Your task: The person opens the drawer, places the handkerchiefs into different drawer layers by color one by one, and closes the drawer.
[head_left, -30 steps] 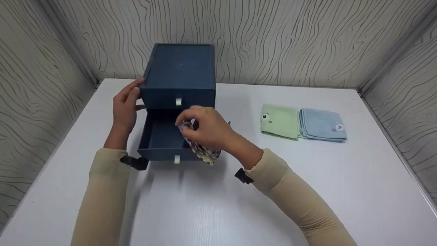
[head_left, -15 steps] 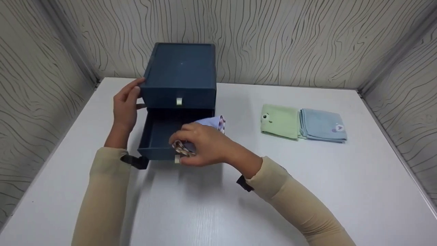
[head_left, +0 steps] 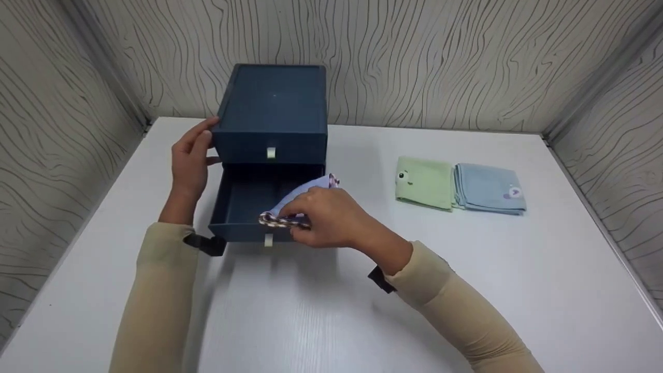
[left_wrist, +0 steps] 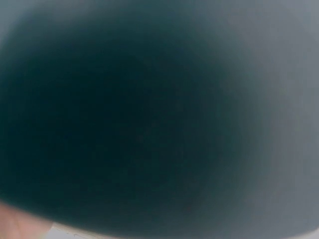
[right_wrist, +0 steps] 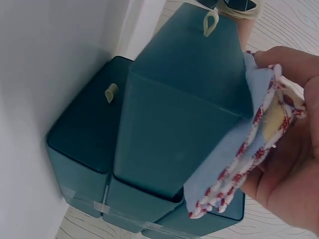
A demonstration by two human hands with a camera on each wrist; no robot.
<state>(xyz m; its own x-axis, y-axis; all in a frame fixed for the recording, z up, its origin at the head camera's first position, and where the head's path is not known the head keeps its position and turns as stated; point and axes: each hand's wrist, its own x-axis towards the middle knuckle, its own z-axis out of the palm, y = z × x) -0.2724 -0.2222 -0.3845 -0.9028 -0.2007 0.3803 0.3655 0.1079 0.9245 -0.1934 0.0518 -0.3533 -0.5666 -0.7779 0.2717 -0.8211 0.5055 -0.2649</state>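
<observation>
My right hand [head_left: 331,215] grips a folded lilac-blue small towel [head_left: 305,192] with a braided red-and-white edge, thumb on one side and fingers on the other. The towel is over the front right of a pulled-out drawer [head_left: 241,199], whose visible inside is bare. In the right wrist view the towel [right_wrist: 224,157] is beside the drawer's side wall. My left hand [head_left: 190,158] rests against the left side of the dark blue drawer cabinet [head_left: 274,103], fingers extended along it. The left wrist view is mostly a dark blur.
A green folded towel [head_left: 424,184] and a light blue folded towel [head_left: 489,187] lie side by side on the white table [head_left: 466,290]. A closed lower drawer [right_wrist: 89,114] shows in the right wrist view. Patterned walls stand behind and at both sides.
My right hand has turned and come down and slightly right, with the towel now lying flatter over the drawer's front right. The left hand still rests on the cabinet.
</observation>
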